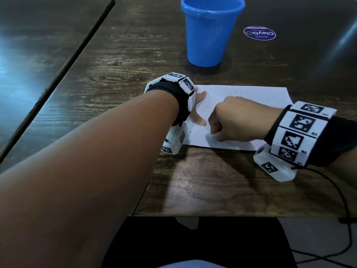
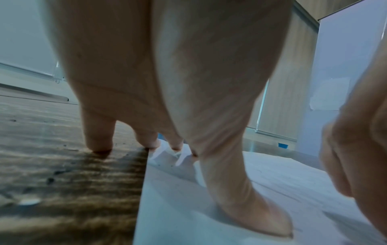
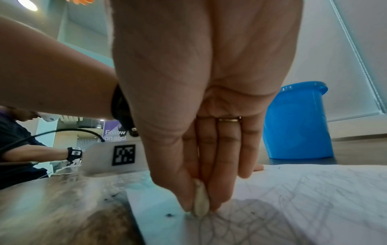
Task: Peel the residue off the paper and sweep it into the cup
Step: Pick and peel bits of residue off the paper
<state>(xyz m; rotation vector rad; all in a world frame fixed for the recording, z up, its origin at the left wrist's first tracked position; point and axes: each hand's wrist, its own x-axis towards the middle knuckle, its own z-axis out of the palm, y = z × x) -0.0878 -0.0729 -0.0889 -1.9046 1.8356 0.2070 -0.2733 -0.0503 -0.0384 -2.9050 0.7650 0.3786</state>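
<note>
While the white paper point(image 1: 251, 97) lay flat on the dark wooden desk point(image 1: 119, 60), near its front edge, faint pencil scribbles covered much of the sheet and a few dark specks of residue point(image 3: 168, 215) sat close to its 7 o'clock corner. The right hand point(image 1: 235, 120) was over that corner with its fingers bunched downward, pinching a small pale lump, seemingly an eraser point(image 3: 201, 200), between thumb and fingertips, the lump's tip touching the sheet. A ring point(image 3: 229, 119) showed on one finger in the right wrist view. The left hand point(image 1: 199, 107) stood at the sheet's 9 o'clock edge with straight, spread fingers: the thumb point(image 2: 261, 213) and at least two fingertips pressed on the paper, while the outermost finger point(image 2: 98, 140) came down on the bare desk just beside the edge; it gripped nothing. Both wrists wore white bands printed with black square markers, and a black cable point(image 1: 345, 200) trailed from the right one over the desk's near edge. Beyond the paper, at 12 o'clock and well apart from it, the blue cup point(image 1: 208, 33) stood upright; whether anything lay inside could not be told. A round sticker point(image 1: 259, 33) lay at the cup's 3 o'clock on a smooth dark surface.
</note>
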